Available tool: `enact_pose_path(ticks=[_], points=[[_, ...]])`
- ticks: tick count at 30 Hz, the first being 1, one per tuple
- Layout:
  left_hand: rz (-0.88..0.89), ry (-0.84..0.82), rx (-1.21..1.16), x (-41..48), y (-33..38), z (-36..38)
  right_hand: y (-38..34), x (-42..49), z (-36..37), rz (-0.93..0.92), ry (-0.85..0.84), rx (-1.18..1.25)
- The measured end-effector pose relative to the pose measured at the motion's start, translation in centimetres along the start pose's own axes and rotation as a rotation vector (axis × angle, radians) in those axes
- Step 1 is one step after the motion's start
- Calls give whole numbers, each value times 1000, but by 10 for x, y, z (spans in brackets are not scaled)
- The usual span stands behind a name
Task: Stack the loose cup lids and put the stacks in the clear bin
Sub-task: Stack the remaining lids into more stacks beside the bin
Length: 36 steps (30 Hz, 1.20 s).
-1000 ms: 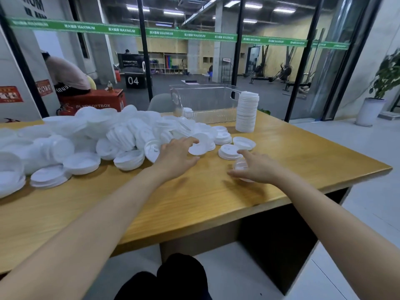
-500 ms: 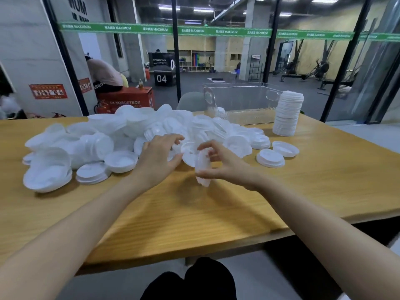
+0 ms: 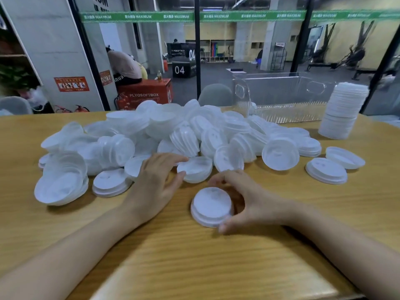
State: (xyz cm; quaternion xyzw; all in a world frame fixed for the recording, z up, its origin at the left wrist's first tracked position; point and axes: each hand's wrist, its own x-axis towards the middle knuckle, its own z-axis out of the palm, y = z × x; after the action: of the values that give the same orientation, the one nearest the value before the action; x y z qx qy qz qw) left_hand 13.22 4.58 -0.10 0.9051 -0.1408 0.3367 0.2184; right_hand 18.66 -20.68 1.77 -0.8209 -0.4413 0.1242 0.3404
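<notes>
Head view. A wooden worktop [image 3: 194, 260] carries a large heap of loose white cup lids [image 3: 173, 131] that spreads across its far half, some lying flat, some on edge, and several partly nested.

The right hand [image 3: 251, 204] is curled round a single white lid [image 3: 211, 205] that sits dome up on the worktop, just in front of the heap. The thumb is against the lid's near rim and the fingers [image 3: 218, 180] arch round its far side. The hand is grasping this lid. Motion blur prevents confirming whether a second lid is nested beneath it.

The left hand [image 3: 158, 180] is released, with the fingers extended and slightly spread. It reaches toward the near edge of the heap, and its thumb tip is at the rim of an upturned lid [image 3: 197, 169]. Contact cannot be confirmed.

The clear bin [image 3: 281, 94] stands at the far right of the worktop, behind the heap. A tall stack of lids [image 3: 342, 111] stands upright just beside the bin, on its right. Two further lids lie apart from the heap on the right: a dome-up lid [image 3: 326, 172] and, just behind it, a hollow-side-up lid [image 3: 345, 158].

Beyond the glass partition there is a red plyo box [image 3: 147, 96], on which a person [image 3: 123, 66] sits bent over. Farther back is a black box marked 04 [image 3: 179, 70].
</notes>
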Motion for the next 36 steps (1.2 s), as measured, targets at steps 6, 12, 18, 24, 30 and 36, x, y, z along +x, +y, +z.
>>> enact_pose_path(ticks=[6, 12, 18, 24, 30, 36], points=[[-65, -33, -145, -1, 1, -3, 10, 5, -9, -42, 334, -176], [28, -104, -197, -2, 15, -10, 18, 6, -10, 23, 205, -323], [44, -182, -210, -6, 23, -14, 2, -3, -24, -24, 497, 433], [57, -313, -252, -10, 27, -12, 12, -10, -30, 313, 586, 432], [89, -360, -236, -12, 26, -11, 20, -14, -24, 350, 475, -78], [80, -382, -229, -14, 27, -13, 22, -15, -25, 299, 231, -224]])
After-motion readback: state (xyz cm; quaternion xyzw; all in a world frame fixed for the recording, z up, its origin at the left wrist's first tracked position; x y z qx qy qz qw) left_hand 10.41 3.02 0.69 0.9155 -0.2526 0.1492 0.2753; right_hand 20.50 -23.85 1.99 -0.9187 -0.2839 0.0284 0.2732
